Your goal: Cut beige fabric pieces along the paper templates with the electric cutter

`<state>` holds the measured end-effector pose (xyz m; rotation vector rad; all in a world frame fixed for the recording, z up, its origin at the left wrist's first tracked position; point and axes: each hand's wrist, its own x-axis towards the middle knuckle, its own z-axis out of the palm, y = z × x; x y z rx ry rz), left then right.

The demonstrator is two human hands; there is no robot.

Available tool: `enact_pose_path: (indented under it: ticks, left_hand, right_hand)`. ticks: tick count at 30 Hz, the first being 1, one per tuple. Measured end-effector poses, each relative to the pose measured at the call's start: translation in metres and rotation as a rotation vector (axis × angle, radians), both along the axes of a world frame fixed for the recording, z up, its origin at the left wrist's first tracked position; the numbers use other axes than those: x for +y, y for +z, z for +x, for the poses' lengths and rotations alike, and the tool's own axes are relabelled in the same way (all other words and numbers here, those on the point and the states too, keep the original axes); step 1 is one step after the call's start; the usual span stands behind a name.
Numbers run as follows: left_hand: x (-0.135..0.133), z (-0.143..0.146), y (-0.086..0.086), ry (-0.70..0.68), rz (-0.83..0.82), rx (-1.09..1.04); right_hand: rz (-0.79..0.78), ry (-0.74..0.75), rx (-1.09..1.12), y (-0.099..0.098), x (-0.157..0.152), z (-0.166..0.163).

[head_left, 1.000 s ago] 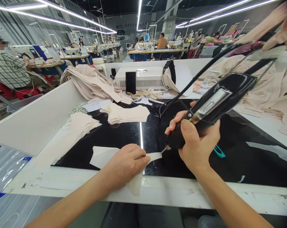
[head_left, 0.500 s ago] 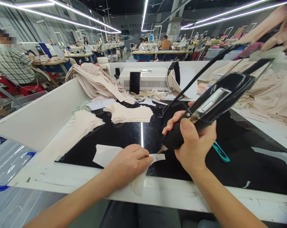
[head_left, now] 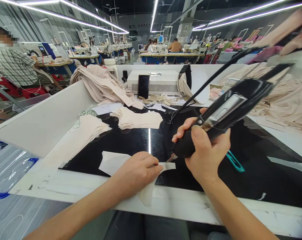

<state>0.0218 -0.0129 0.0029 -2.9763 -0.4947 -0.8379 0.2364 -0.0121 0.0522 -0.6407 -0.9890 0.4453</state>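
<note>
My right hand (head_left: 203, 151) is wrapped round a black corded hand tool (head_left: 223, 110) with a metal plate on its side. The tool leans up to the right, and its thin pointed metal tip meets a narrow end of a white fabric piece (head_left: 113, 161). With fingers together and bent, my left hand (head_left: 138, 171) presses that piece down just left of the tip. Part of the fabric is hidden under this hand, and a flap hangs over the table's front edge. A teal slim-handled tool (head_left: 235, 161) lies right of my right hand.
A black mat (head_left: 90, 155) covers the white table. Stacked cream fabric pieces (head_left: 138, 119) lie behind my hands. A phone (head_left: 143, 86) leans on a white vented box (head_left: 163, 83) at the back. The black cord (head_left: 211, 78) crosses the right side. People sit at sewing stations beyond.
The view has shifted very slightly. Both hands, the tool and the fabric piece keep nearly the same places, with the tip still at the narrow end.
</note>
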Motion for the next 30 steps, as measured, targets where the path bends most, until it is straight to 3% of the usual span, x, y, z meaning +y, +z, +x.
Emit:
enact_pose_path:
  ticks: [11, 30]
  left_hand:
    - [0.000, -0.002, 0.000, 0.004, -0.018, 0.016]
    - [0.002, -0.002, 0.000, 0.003, -0.020, 0.019]
  right_hand:
    - [-0.018, -0.036, -0.020, -0.003, -0.001, 0.008]
    - [-0.014, 0.055, -0.018, -0.005, -0.018, -0.003]
